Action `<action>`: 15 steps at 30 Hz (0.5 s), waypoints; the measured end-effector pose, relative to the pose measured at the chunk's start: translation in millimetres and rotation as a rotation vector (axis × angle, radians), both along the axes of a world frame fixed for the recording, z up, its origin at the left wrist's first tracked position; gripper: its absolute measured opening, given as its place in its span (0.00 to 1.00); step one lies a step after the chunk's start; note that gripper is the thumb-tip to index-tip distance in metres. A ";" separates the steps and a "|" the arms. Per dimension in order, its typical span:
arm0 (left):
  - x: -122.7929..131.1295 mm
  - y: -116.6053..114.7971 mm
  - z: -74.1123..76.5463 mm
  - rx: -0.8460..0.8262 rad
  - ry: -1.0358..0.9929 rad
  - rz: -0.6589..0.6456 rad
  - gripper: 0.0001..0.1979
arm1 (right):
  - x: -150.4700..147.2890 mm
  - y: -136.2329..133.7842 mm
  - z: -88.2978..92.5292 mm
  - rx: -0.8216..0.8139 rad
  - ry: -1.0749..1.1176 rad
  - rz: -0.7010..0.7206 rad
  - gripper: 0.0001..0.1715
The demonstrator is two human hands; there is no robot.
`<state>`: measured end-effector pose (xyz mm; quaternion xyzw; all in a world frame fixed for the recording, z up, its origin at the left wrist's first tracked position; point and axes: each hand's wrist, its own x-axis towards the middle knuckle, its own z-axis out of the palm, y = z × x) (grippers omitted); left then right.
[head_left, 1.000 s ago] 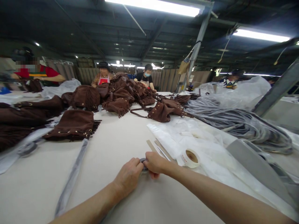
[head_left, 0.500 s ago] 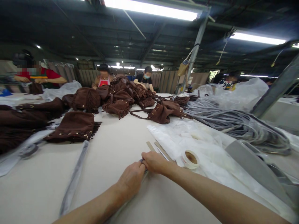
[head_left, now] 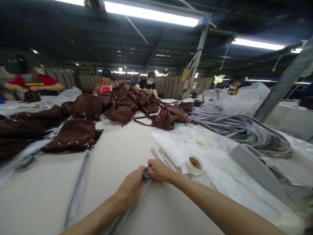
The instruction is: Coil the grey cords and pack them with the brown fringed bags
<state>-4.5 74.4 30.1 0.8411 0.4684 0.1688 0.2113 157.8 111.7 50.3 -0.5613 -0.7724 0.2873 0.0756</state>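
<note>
My left hand point(head_left: 131, 185) and my right hand point(head_left: 159, 170) meet over the pale table point(head_left: 117, 147), fingers closed on the grey end of a plastic-wrapped strap point(head_left: 146, 174). That end looks bunched or rolled between them. The rest of the strap trails down toward me beneath my left forearm. Another wrapped grey strap point(head_left: 77, 189) lies lengthwise to the left. Close to my right hand are a roll of clear tape point(head_left: 195, 165) and flat beige strips point(head_left: 168, 157). The fingertips on the strap are partly hidden.
Brown fringed bags point(head_left: 122, 101) are heaped across the far side, with one bag point(head_left: 70, 134) nearer on the left. White plastic sheets point(head_left: 186, 140) and a bundle of wrapped grey straps point(head_left: 234, 122) lie right, beside a slanted metal post point(head_left: 281, 78). Several people work beyond.
My hands have parted slightly, the left one shifting left and toward me. More of the strap's bunched grey end shows between them. The view has shifted a little.
</note>
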 end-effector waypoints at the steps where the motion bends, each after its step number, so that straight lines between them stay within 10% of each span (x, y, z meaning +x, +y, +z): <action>1: -1.8 0.8 1.2 -0.007 0.013 -0.003 0.17 | 1.5 2.0 0.2 -0.014 0.006 0.024 0.08; 15: 12.9 6.0 10.0 0.116 0.505 -0.099 0.14 | 1.4 18.8 6.4 0.016 -0.074 0.130 0.07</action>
